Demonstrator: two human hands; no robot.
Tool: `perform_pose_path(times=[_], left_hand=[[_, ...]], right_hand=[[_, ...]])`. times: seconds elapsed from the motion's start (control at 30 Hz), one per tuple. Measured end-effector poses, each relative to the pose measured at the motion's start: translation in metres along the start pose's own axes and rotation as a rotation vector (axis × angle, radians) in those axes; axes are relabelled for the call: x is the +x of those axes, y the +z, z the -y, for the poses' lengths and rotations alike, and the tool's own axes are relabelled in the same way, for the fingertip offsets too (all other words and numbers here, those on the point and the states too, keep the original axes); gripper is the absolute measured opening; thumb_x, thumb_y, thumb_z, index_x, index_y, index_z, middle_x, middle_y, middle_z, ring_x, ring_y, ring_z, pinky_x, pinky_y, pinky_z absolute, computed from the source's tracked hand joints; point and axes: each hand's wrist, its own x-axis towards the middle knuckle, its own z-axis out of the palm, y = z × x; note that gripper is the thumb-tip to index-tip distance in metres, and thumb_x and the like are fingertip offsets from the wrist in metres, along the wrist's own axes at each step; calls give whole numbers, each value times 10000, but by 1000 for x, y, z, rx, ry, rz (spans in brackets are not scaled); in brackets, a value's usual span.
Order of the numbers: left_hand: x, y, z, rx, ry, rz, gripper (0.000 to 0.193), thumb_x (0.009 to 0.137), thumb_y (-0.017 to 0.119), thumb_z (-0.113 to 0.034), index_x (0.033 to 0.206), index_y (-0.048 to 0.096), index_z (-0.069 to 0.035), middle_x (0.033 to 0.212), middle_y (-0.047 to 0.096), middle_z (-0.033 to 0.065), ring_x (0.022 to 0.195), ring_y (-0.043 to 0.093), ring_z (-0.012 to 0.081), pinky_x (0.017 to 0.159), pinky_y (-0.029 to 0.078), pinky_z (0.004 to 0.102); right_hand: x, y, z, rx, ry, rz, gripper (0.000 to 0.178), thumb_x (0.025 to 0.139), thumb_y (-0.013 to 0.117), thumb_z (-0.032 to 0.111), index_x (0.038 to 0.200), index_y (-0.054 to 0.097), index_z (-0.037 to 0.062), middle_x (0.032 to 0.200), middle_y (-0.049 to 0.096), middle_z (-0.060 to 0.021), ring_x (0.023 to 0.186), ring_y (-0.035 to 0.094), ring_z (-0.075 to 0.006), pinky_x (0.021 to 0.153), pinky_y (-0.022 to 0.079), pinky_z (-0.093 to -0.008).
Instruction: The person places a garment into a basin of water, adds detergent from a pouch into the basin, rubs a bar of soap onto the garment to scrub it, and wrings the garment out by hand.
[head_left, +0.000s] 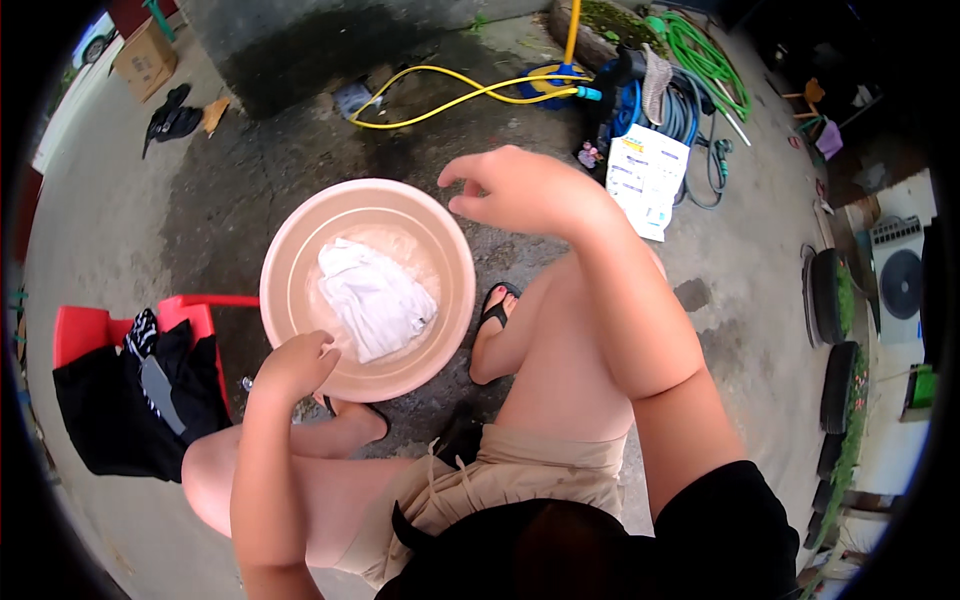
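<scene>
Basin (287,262): round plastic | cloth (375,302): crumpled white | left grip (297,362), right grip (508,190): loosely parted

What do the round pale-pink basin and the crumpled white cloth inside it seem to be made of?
The basin: probably smooth plastic with a slight sheen, given its even colour and moulded rings. The cloth: soft matte fabric, judging by its limp folds; the fibre can't be told.
</scene>
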Motion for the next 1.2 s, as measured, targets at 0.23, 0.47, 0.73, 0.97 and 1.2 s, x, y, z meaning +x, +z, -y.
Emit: perform_pose_path(times=[0.23,0.47,0.73,0.97,1.2], left_hand=[[-5,8,-10,34,61,2,392,899,593,-256,1170,616,25,1000,685,216,914,672,318,831,521,386],[28,10,-36,85,42,39,369,893,609,-230,1170,622,13,995,686,196,902,672,299,819,523,376],[76,7,-75,-26,1,73,319,888,614,-181,1150,619,2,1029,662,195,951,652,320,798,523,393],[107,2,-96,83,42,109,260,895,591,-86,1135,617,9,1008,665,181,938,660,284,777,524,364],[109,5,-93,29,25,204,338,976,513,-195,1247,587,-7,1065,655,213,968,633,310,846,491,386]], right_hand=[[-46,-26,-162,473,181,-524,270,873,615,232,1054,681,43,839,698,-131,752,666,-243,723,517,-340],[-71,108,-424,358,874,-601,291,809,641,230,1037,702,59,902,705,-170,863,684,-302,800,523,-373],[-66,169,-560,261,1151,-769,474,801,669,301,1172,617,10,995,701,-183,952,676,-314,833,528,-395],[-26,152,-593,0,1410,-454,643,859,570,574,1232,538,51,1157,657,-181,1058,648,-305,854,514,-431],[-5,155,-605,-51,1451,-415,360,913,506,292,1183,583,68,1107,693,-141,1014,675,-314,842,521,-420]])
